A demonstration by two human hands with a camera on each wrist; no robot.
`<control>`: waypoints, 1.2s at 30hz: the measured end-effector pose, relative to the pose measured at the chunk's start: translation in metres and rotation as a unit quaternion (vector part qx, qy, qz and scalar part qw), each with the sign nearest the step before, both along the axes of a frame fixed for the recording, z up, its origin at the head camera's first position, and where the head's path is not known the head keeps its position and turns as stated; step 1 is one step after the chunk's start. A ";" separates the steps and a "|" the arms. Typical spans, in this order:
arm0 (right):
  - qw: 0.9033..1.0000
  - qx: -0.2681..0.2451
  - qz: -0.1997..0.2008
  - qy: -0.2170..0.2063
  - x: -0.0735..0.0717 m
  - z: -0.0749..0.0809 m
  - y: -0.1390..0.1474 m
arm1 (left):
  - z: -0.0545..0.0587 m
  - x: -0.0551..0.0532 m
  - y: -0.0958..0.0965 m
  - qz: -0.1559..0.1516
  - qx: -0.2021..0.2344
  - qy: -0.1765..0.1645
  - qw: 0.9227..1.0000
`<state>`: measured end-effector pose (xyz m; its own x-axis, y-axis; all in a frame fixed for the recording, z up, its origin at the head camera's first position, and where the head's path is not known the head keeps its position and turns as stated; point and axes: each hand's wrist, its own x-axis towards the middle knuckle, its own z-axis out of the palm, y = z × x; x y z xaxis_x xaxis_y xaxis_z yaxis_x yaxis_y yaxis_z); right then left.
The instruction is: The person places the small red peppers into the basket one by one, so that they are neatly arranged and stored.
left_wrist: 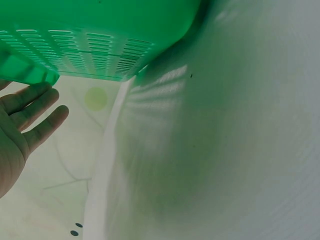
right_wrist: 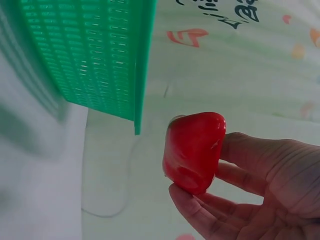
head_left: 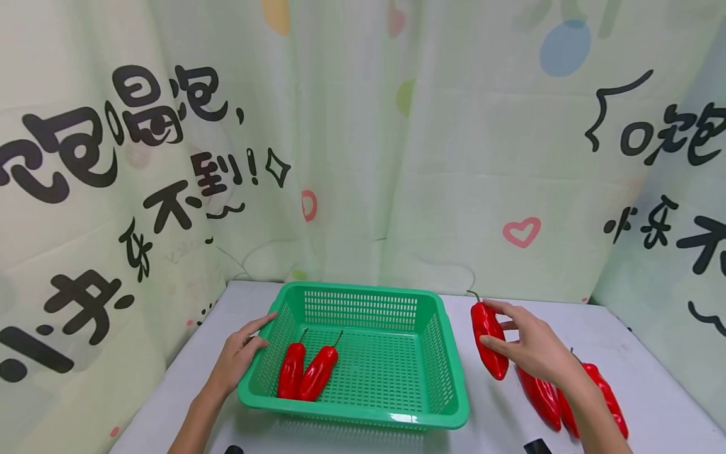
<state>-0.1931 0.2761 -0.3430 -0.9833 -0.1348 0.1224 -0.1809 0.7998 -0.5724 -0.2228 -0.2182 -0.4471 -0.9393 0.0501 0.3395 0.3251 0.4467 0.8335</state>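
Observation:
A green plastic basket [head_left: 391, 419] with slotted walls stands on the table, and two red chili peppers [head_left: 319, 373] lie side by side in its left part. At the basket's left rim, my left hand [head_left: 237, 354] touches the edge with its fingertips; the left wrist view shows the fingers [left_wrist: 47, 127] fairly straight. To the right of the basket, my right hand [head_left: 535, 343] pinches another red chili pepper [head_left: 488, 340] between thumb and fingers, its stem pointing up. The right wrist view shows this pepper end-on, beside the basket wall [right_wrist: 95, 60].
Several more red peppers [head_left: 541, 397] lie on the white table [head_left: 635, 372] at the right, partly hidden under my right forearm. A pale printed curtain [head_left: 363, 157] encloses the table at the back and sides. A small black object [head_left: 537, 446] shows at the front edge.

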 end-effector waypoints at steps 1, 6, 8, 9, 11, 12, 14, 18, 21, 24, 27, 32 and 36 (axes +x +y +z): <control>1.000 -0.002 0.003 0.004 0.000 0.001 -0.001 | 0.000 0.000 0.000 0.001 0.000 0.000 1.000; 1.000 -0.005 0.016 0.024 -0.001 0.004 -0.005 | 0.001 0.000 0.000 -0.001 0.002 -0.003 1.000; 0.999 -0.004 0.017 0.028 -0.002 0.005 -0.008 | 0.001 0.000 0.000 -0.001 0.001 -0.002 1.000; 0.999 -0.005 0.016 0.028 -0.002 0.005 -0.009 | 0.002 0.000 -0.001 -0.001 0.000 -0.001 1.000; 0.999 -0.005 0.015 0.029 -0.003 0.006 -0.012 | 0.002 0.000 -0.001 -0.001 0.000 0.001 1.000; 0.999 -0.005 0.015 0.031 -0.003 0.007 -0.013 | 0.002 0.000 -0.001 -0.001 0.001 0.001 1.000; 0.999 -0.005 0.016 0.032 -0.004 0.008 -0.016 | 0.002 0.000 -0.002 -0.003 0.004 0.001 1.000; 0.999 -0.012 0.021 0.031 -0.003 0.011 -0.021 | 0.001 0.000 -0.001 -0.004 0.006 -0.002 1.000; 0.999 -0.020 0.026 0.029 -0.003 0.014 -0.025 | 0.000 0.000 -0.001 -0.003 0.004 -0.001 1.000; 0.999 -0.022 0.030 0.030 -0.004 0.016 -0.029 | 0.000 0.000 -0.001 -0.002 0.004 -0.001 1.000; 0.998 -0.023 0.036 0.036 -0.005 0.017 -0.033 | 0.000 0.000 -0.001 -0.004 0.006 -0.002 1.000; 0.997 -0.027 0.050 0.044 -0.007 0.021 -0.039 | 0.000 0.000 -0.001 -0.005 0.009 -0.003 1.000; 0.996 -0.033 0.066 0.047 -0.009 0.025 -0.044 | -0.001 -0.001 -0.001 -0.006 0.009 -0.003 1.000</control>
<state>-0.2016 0.2323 -0.3180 -0.9415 -0.2507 0.2252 -0.3367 0.7266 -0.5989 -0.2234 -0.2195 -0.4476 -0.9407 0.0544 0.3349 0.3251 0.4271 0.8437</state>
